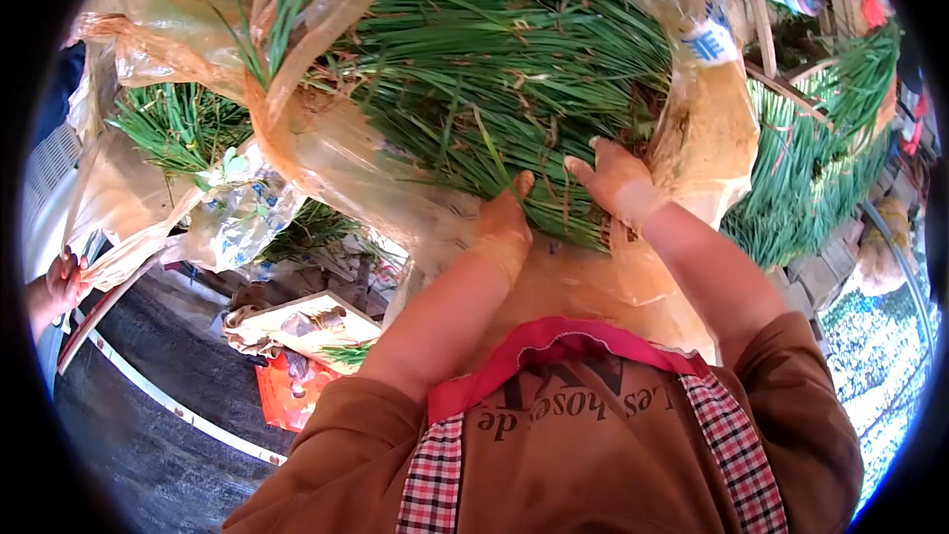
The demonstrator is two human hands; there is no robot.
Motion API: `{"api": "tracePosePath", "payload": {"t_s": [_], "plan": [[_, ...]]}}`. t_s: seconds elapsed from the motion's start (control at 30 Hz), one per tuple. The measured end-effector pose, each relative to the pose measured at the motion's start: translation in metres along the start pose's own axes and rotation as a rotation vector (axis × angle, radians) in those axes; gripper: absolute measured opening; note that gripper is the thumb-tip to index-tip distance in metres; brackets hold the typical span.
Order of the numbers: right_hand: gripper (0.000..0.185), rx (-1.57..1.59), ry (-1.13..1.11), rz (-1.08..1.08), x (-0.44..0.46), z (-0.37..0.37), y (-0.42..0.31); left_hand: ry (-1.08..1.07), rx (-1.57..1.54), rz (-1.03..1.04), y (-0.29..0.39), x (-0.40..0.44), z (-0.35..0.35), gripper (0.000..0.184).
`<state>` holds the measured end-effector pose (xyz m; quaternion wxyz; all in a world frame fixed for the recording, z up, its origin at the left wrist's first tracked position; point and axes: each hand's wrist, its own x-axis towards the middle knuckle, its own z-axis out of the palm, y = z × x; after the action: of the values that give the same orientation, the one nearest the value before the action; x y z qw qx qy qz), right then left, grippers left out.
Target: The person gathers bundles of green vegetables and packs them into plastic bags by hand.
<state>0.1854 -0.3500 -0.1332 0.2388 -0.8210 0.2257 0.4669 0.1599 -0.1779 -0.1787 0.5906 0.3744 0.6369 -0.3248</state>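
Note:
A large heap of long green garlic chives (514, 59) lies in a big translucent yellowish plastic bag (717, 129) that gapes open in front of me. At the heap's near edge, my left hand (507, 218) is closed on a clump, thumb on top and the other fingers hidden under the leaves. My right hand (621, 181), close beside it on the right, grips the same near edge. Its thumb and one light-tipped finger show over the leaves, and the rest is out of sight.
Another person's hand (65, 280) holds a bag edge at far left. More chives (183, 124) sit in a bag there. Bundled chives (791, 173) stand at right near a wooden frame (791, 94). A red packet (295, 391) lies below a light board (311, 321).

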Motion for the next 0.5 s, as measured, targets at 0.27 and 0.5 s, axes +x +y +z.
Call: {"api": "tracePosePath", "payload": {"t_s": [0.27, 0.5], "plan": [[0.081, -0.089, -0.447, 0.083, 0.042, 0.006, 0.027, -0.388, -0.066, -0.134, 0.024, -0.029, -0.023, 0.04], [0.047, -0.544, -0.78, -0.416, 0.045, 0.004, 0.003, -0.711, -0.085, -0.306, 0.023, 0.0, -0.055, 0.037]]}}
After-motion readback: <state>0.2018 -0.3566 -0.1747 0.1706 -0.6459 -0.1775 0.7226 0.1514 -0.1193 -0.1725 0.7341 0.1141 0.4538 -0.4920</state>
